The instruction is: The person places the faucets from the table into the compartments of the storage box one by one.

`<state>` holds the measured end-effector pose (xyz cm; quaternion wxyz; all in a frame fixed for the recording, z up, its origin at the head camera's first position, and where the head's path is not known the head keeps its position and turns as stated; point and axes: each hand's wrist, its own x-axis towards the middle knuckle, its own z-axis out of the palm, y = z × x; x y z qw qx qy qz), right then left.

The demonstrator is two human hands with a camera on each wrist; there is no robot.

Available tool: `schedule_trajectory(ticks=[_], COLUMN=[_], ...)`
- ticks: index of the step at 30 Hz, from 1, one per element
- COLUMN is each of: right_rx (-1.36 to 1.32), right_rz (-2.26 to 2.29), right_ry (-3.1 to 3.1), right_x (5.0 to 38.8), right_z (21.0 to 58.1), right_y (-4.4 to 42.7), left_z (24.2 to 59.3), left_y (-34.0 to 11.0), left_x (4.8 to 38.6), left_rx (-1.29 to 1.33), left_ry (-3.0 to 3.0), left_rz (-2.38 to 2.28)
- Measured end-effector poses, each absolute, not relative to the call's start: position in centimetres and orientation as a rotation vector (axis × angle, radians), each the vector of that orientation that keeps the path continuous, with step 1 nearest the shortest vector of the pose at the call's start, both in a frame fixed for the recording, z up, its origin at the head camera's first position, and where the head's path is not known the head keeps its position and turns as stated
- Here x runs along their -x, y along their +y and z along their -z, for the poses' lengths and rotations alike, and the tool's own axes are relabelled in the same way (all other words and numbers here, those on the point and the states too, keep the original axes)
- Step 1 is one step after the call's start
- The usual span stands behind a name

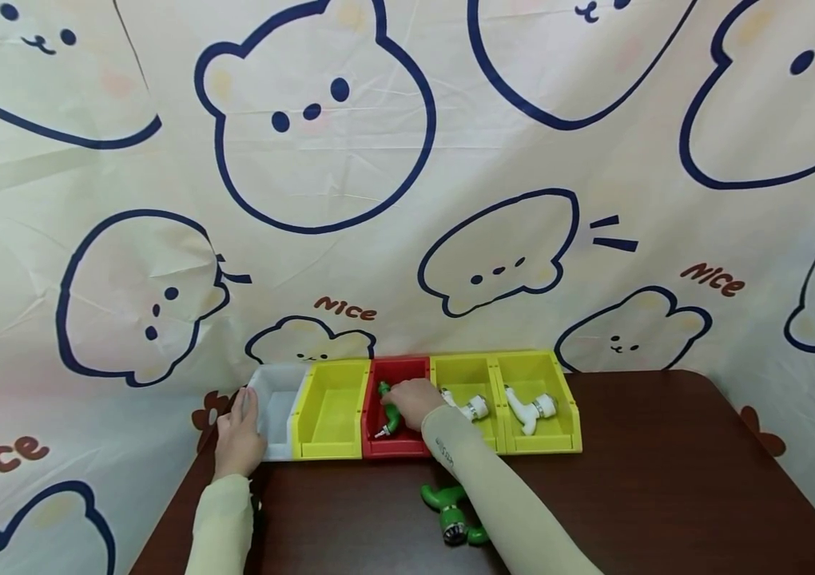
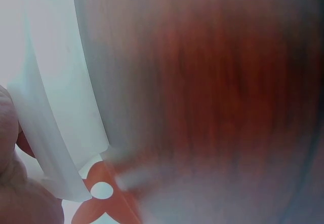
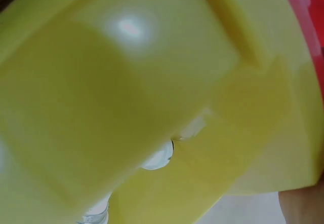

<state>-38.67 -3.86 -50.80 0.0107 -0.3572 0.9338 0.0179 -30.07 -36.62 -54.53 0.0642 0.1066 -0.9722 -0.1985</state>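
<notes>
My right hand (image 1: 413,399) reaches into the red bin (image 1: 396,449), its fingers pinching a green tap (image 1: 391,418) with a pale tip. Much of that tap's middle is hidden by the fingers. At the far left of the row, my left hand (image 1: 239,439) rests against the outer side of the white bin (image 1: 280,415). Its fingers lie fairly straight along the wall. In the left wrist view part of the hand (image 2: 25,193) shows beside the bin's pale wall (image 2: 66,82). Another green tap (image 1: 448,511) lies on the table, partly behind my right forearm.
A yellow bin (image 1: 328,415) stands between the white and red ones. Two more yellow bins to the right hold white taps (image 1: 531,410) (image 1: 475,407). The brown table (image 1: 666,479) meets a patterned cloth (image 1: 508,200) behind the bins.
</notes>
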Motion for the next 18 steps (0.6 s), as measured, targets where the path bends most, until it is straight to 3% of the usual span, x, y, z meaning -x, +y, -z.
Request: schedule_trajectory(ticks=[18], right_rx=[1.189], right_rz=[-0.077], right_ry=[2.888], right_x=[38.65], right_z=[51.66], right_y=[-3.79], left_z=[54.40], left_y=[-36.41], left_x=[29.93], left_rx=[-0.315], left_ry=[-2.938], left_rz=[0.603])
